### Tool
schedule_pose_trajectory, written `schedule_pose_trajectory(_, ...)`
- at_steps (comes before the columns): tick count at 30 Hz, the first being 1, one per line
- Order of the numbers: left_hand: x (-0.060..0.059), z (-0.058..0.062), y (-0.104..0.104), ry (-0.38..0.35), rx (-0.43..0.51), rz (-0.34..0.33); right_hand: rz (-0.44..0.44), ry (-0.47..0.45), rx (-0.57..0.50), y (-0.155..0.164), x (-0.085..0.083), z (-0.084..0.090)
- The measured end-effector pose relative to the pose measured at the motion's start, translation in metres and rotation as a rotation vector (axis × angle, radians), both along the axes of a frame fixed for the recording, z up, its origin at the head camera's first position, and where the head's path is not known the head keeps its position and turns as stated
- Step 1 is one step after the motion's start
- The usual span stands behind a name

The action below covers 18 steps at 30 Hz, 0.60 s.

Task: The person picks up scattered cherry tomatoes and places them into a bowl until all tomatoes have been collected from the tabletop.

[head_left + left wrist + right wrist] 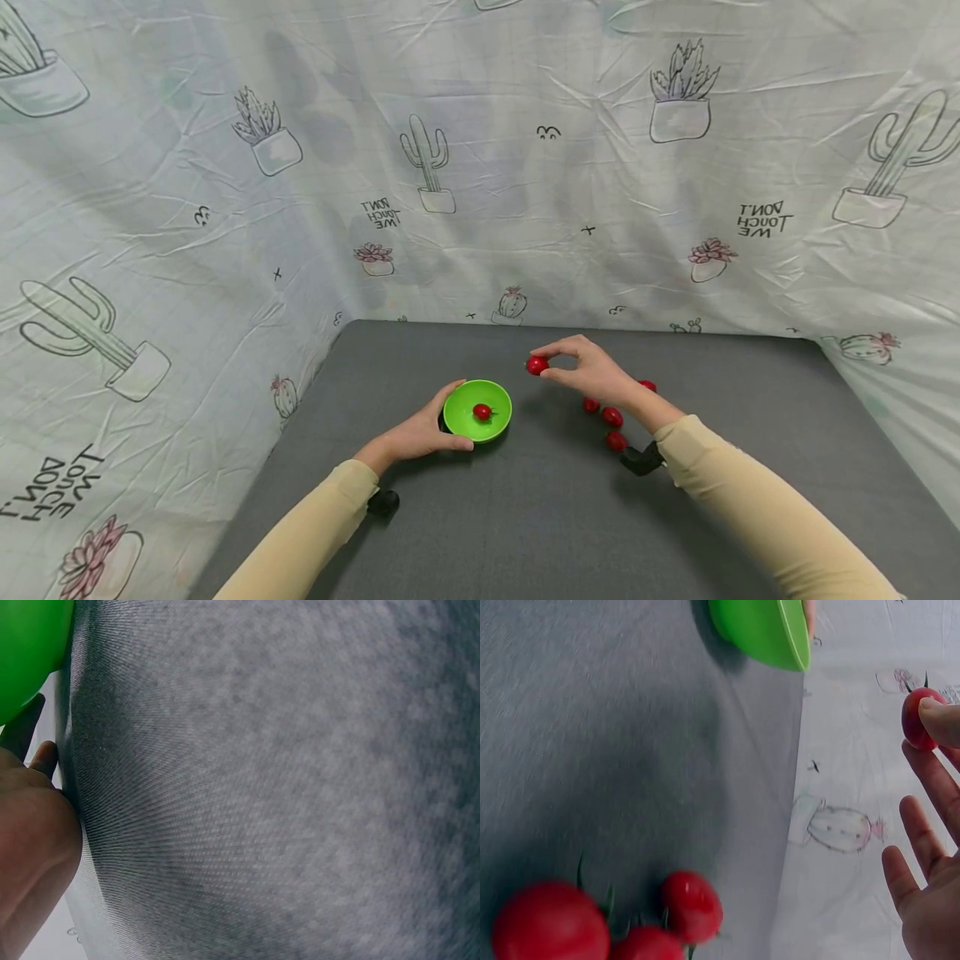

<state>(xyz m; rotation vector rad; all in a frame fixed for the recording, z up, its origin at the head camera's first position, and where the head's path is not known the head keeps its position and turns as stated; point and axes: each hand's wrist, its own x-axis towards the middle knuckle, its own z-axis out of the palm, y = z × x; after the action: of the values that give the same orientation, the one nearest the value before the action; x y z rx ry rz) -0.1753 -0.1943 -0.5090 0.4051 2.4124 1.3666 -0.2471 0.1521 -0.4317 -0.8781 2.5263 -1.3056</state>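
Note:
A small green bowl (459, 427) stands on the left half of the table, with one cherry tomato (482, 412) inside. My left hand (420, 432) holds the bowl from its left side, thumb along the near rim and fingers round the far side. In the left wrist view, part of the bowl (30, 652) shows above the hand (34, 840). To the right of the bowl and raised over the table, my right hand (588, 371) pinches another cherry tomato (537, 365) between thumb and fingertip. Its green stem tips (926, 681) show in the right wrist view.
Several more cherry tomatoes (612, 417) lie on the dark grey table (495, 525) under my right forearm. They loom close in the right wrist view, one large tomato (551, 922) at the corner. A white curtain (480, 167) printed with cacti hangs behind and beside the table.

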Motion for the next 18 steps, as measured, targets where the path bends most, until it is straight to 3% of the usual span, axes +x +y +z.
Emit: schedule_pose_trajectory(18, 0.001, 0.003, 0.001, -0.030, 0.042, -0.007, 0.150, -0.021, -0.051, -0.053, 0.000, -0.016)
